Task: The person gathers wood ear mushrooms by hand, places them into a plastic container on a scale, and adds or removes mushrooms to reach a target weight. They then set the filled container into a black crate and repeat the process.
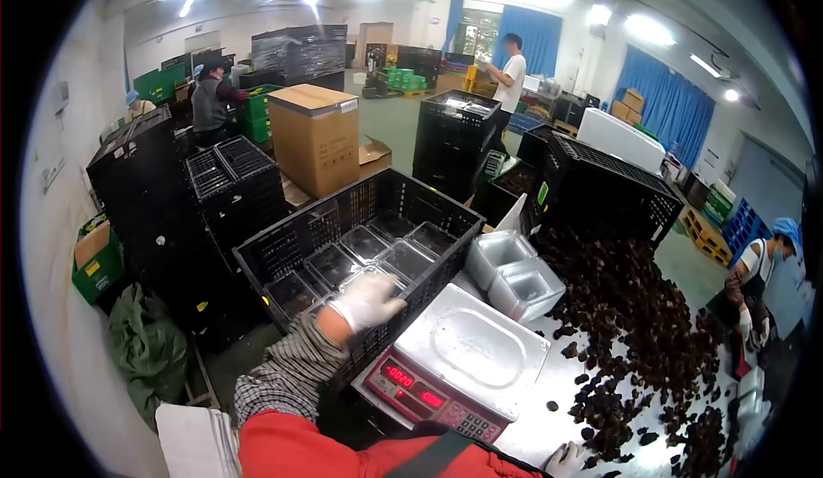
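Observation:
In a white glove, my left hand (370, 301) is over the near edge of a black plastic crate (321, 214). Its fingers are apart, with nothing visible in them. Inside the crate lie several clear plastic boxes (334, 264), some just beyond the hand. My right hand (566, 459), also gloved, shows only in part at the bottom edge, its fingers resting on the metal table (536, 431). Between the hands stands a digital scale (471, 345) with red digits and a bare pan. Dark dried pieces, possibly mushrooms (630, 324), lie beside it.
Stacked clear containers (516, 276) stand behind the scale. A tipped black crate (600, 186) sits above the dark heap. Crate stacks (236, 186) and a cardboard box (315, 139) stand beyond. One person (759, 281) works at right; others are farther back.

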`<state>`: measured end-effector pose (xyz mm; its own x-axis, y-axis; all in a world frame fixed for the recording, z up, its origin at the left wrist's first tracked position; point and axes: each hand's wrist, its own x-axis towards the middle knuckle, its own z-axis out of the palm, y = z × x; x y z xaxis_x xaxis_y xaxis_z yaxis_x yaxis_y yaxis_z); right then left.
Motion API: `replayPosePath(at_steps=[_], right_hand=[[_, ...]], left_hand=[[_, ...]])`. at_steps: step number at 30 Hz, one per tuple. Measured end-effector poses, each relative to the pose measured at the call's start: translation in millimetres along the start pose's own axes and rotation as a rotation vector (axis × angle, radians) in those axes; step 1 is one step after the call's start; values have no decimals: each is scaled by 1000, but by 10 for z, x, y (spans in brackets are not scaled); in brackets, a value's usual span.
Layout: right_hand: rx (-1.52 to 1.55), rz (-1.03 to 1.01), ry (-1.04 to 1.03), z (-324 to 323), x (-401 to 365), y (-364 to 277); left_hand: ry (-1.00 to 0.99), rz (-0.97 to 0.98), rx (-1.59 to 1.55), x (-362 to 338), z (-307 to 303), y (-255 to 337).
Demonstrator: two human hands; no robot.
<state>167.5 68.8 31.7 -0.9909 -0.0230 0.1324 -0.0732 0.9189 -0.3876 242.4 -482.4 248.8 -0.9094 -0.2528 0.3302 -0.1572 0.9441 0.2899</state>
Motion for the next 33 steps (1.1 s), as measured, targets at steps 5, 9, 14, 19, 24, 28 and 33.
replayPosePath(at_steps=[5, 9, 14, 19, 24, 28, 33], right_hand=[[-68, -42, 98, 216, 3, 214], [-85, -15, 119, 131, -21, 73], [-78, -150, 190, 183, -6, 171], [58, -73, 234, 170, -3, 91], [57, -104, 274, 202, 21, 127], [44, -110, 307, 228, 13, 159], [52, -123, 315, 228, 11, 164]], left_hand=[[26, 443, -347, -137, 395, 921], [-109, 581, -602, -399, 842, 1441], [-223, 718, -681, -664, 1212, 1637], [-426, 658, -670, -820, 1352, 1530], [-489, 638, -695, -872, 1332, 1574], [-517, 646, -706, -878, 1291, 1638], [-491, 668, -756, -880, 1337, 1629]])
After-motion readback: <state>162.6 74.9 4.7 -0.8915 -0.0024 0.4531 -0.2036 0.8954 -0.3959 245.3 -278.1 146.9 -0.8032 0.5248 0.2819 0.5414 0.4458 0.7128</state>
